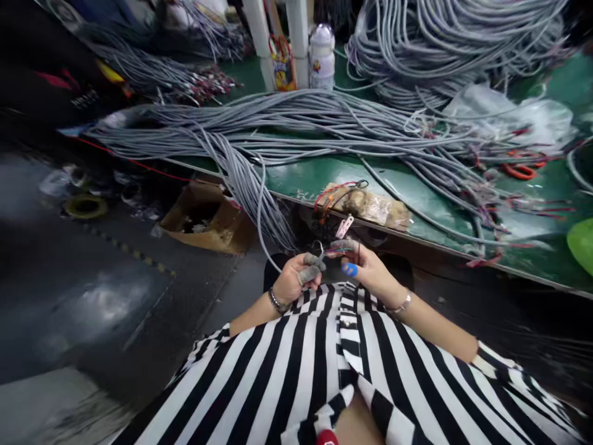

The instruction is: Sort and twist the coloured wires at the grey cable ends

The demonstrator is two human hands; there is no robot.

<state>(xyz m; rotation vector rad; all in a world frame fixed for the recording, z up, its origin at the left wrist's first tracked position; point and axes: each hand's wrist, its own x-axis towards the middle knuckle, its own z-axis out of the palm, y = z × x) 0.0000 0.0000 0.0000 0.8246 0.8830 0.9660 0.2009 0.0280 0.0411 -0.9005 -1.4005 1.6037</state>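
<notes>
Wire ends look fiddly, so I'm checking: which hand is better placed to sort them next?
Right, probably: the right hand pinches the coloured wire ends at its fingertips, while the left hand steadies the grey cable behind them.

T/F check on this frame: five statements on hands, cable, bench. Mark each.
1. The left hand grips a grey cable, and the right hand pinches its coloured wires. True.
2. The right thumb wears a red cover. False: it wears a blue cover.
3. The bench has a green top. True.
4. The cardboard box sits on the bench. False: it is on the floor below the bench edge.
5. Both wrists are bare. False: each wears a bracelet.
</notes>
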